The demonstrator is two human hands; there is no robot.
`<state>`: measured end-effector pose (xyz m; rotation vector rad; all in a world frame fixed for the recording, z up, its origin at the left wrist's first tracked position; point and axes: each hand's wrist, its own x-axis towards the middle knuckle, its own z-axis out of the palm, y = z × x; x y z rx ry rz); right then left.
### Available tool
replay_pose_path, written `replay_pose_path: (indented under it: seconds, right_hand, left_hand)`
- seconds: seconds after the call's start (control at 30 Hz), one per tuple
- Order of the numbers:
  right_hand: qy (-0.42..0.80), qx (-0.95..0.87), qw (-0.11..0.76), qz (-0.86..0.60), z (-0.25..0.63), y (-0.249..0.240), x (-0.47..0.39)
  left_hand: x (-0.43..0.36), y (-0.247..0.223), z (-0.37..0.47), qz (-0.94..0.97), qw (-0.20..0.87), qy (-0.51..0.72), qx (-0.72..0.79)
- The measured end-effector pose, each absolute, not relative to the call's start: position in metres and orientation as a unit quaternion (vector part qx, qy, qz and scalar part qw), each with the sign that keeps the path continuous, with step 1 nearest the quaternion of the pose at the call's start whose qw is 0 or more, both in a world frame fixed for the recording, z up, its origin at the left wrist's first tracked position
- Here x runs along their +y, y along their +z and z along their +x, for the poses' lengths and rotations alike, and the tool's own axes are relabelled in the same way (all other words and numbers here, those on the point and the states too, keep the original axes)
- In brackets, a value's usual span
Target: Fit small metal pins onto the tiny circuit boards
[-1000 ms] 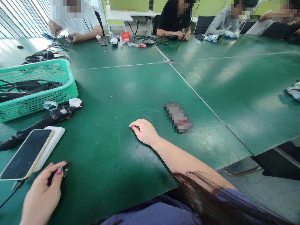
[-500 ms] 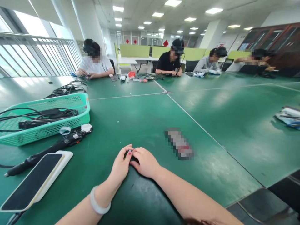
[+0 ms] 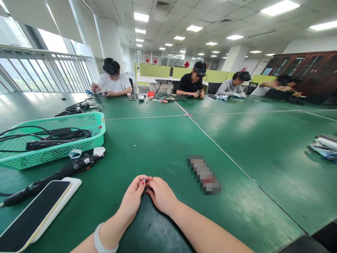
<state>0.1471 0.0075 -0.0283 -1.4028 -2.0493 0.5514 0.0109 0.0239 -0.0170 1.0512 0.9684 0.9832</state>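
Observation:
My left hand [image 3: 132, 198], with a pale bangle at its wrist, is closed with thumb and fingers pinched together over the green table [image 3: 160, 140]. A tiny bluish-grey piece [image 3: 144, 180] shows by its thumb tip; its kind is too small to tell. My right hand [image 3: 162, 195] meets it fingertip to fingertip, curled inward with the thumb underneath. Something small and dark shows between the hands, mostly hidden by the fingers. Beyond my right hand lies a pixelated oblong object [image 3: 204, 175], apart from both hands.
At left are a smartphone [image 3: 34, 216] on a white box, a black electric screwdriver [image 3: 63, 172] and a mint-green basket [image 3: 98, 135] with black cables. A bundle [image 3: 325, 147] lies at far right. Several people sit across the table, one in a black shirt [image 3: 187, 82].
My view has tilted up, so the table and hands appear lower. The right thumb and fingers have drawn closer to the left hand, narrowing the gap between them.

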Motion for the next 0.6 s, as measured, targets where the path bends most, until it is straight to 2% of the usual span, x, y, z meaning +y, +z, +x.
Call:
replay_pose_path:
  seconds: [0.6]
  right_hand:
    - [0.214,-0.764,0.303,-0.528,0.1472,-0.0275,0.0042]
  left_hand:
    - [0.0200,-0.0099,0.0113,0.390,0.657,0.479,0.432]
